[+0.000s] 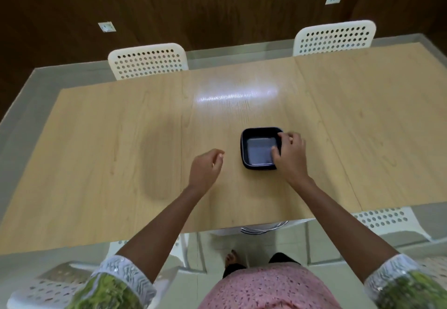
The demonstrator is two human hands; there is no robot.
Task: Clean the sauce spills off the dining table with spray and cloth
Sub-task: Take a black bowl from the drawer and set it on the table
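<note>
On the pale wooden bench (121,139), the right hand (289,156) is grasping a black square tray's (256,149) right rim; the left hand (205,170) is hovering released, just left.

There is one view only, from a wide-angle camera worn on the person's head; it looks forward and steeply down from above the near edge of the dining table (96,153); the tabletop fills the middle of the frame and its edges bow outward from the lens; both forearms enter from the bottom corners, so the left hand (205,170) and right hand (289,155) sit near the centre, fairly close to the camera; past the far edge, two white chairs (148,61) and a dark wood wall (217,6) close the top; the floor (217,248) below the near edge shows at the bottom.
</note>
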